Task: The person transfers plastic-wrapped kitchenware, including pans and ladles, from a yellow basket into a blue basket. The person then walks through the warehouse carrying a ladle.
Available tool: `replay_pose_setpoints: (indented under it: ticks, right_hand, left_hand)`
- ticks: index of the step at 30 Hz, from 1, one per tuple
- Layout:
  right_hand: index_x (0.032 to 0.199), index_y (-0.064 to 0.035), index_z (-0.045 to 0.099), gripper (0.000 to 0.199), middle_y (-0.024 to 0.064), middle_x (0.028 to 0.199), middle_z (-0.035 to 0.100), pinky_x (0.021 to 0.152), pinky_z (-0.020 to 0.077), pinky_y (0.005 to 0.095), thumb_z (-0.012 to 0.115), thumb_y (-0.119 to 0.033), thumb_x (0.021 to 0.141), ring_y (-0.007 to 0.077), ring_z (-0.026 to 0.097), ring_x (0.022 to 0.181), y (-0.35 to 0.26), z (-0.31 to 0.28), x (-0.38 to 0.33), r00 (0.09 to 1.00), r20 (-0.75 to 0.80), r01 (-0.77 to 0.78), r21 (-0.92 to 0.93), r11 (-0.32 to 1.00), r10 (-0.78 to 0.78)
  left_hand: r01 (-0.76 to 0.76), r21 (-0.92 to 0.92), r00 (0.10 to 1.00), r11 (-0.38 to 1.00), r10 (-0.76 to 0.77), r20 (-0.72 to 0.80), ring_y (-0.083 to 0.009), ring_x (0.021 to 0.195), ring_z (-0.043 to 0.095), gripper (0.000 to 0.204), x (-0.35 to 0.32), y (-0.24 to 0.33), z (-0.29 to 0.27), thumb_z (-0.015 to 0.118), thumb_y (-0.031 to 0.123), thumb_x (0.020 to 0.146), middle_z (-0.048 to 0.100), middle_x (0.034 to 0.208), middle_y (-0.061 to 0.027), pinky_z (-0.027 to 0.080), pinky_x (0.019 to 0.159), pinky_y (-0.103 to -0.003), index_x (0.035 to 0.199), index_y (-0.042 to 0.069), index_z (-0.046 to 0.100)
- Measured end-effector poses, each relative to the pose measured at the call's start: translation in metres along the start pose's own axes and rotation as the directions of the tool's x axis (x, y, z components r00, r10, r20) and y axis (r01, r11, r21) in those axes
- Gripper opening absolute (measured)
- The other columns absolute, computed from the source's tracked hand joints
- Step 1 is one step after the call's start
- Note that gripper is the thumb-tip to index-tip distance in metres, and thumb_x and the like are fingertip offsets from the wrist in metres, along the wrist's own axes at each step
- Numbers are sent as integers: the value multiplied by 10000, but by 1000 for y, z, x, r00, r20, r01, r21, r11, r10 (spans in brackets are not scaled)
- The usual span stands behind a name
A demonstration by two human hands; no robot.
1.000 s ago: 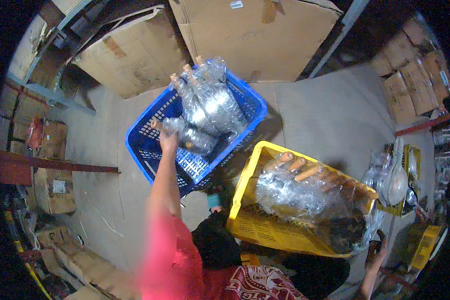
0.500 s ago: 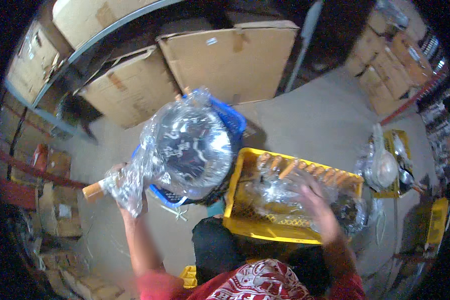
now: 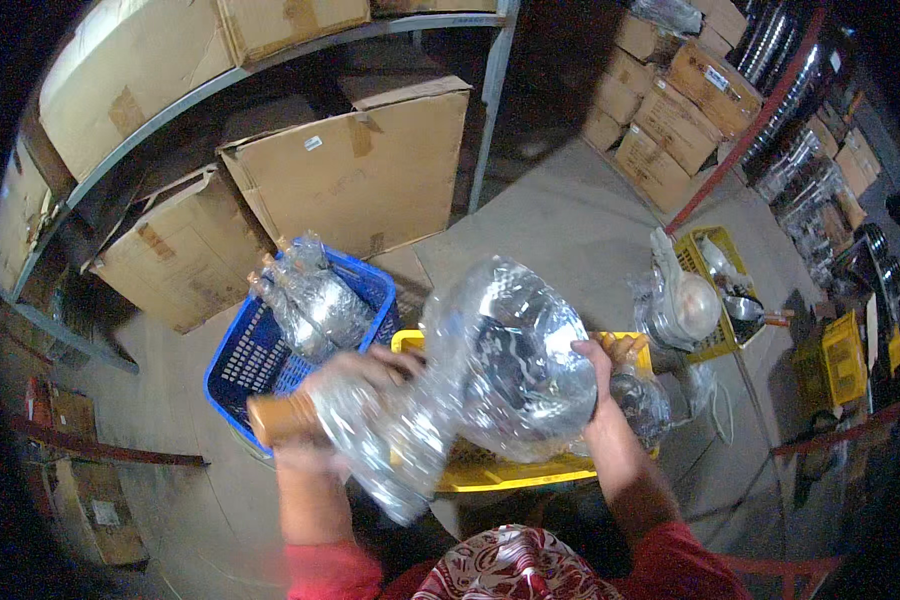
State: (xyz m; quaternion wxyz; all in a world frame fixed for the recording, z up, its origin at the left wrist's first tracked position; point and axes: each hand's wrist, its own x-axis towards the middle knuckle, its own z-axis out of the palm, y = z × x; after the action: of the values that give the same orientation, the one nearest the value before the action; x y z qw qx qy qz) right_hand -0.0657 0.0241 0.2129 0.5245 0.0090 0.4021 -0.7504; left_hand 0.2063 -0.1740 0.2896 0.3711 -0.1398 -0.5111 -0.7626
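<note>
A shiny round metal pan with a wooden handle is wrapped in loose clear plastic. It is held up in front of me, tilted, over the yellow crate. My left hand, blurred, is closed round the plastic-wrapped part near the handle. On the opposite side, my right hand grips the pan's rim through the plastic. More wrapped metal pans with wooden handles lie in the blue basket. Behind the held pan, the crate's contents are mostly hidden; wooden handle ends show at its right.
Large cardboard boxes stand under a metal shelf at the far left. Another yellow crate with wrapped metalware sits to the right. Stacked cartons and a red rail are at the far right.
The wrapped pan has moved right, from over the blue basket to over the yellow crate. My right hand has left the crate's contents and taken hold of the rim. The view has shifted right.
</note>
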Motion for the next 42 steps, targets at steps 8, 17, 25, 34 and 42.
replay_pose_setpoints:
  ticks: [8, 17, 25, 34, 42]
  right_hand:
    - [1306, -28, 542, 587, 148, 1106, 672, 843, 553, 426, 651, -315, 805, 286, 668, 936, -73, -92, -45, 971, -59, 224, -142, 964, -234]
    - [1397, -24, 460, 683, 165, 1266, 602, 994, 471, 394, 681, -181, 771, 279, 597, 1138, -112, -102, -95, 810, 159, 475, -742, 473, -564]
    - [1495, -168, 411, 740, 294, 1489, 350, 1055, 425, 524, 692, -240, 814, 511, 471, 1274, -52, -61, -119, 769, 152, 18, -976, -217, -621]
    - [1449, -212, 474, 661, 260, 1427, 411, 987, 494, 515, 701, -246, 830, 495, 510, 1236, -36, -103, -115, 881, 36, -100, -960, -260, -472]
    - [1443, -157, 455, 647, 269, 1312, 465, 854, 551, 513, 679, -280, 849, 490, 604, 1064, -35, -155, -70, 888, 24, -200, -879, -432, -458]
  left_hand:
    - [636, 593, 576, 494, -815, 62, -242, 985, 582, 422, 23, -14, 24, 641, 378, 971, 648, 1087, -177, 459, 844, -369, 851, -27, 632]
    - [303, 940, 261, 153, -963, 73, -405, 1161, 601, 594, -3, -157, 14, 740, 272, 801, 620, 1215, -273, 472, 1010, -454, 1301, 12, 552]
    - [-6, 980, 782, -200, -611, -120, -433, 1040, 626, 637, -98, -345, 25, 771, 283, 746, 649, 1134, -245, 539, 870, -510, 1325, 139, 546]
    - [449, 862, 295, -234, -872, -390, -376, 978, 695, 444, -178, -436, 100, 623, 366, 892, 705, 1110, -169, 555, 867, -476, 1251, 106, 636]
    - [812, 558, 241, 172, -969, -53, -348, 1300, 515, 761, -163, -457, 116, 700, 323, 822, 528, 1400, -222, 400, 1097, -417, 1447, 13, 397]
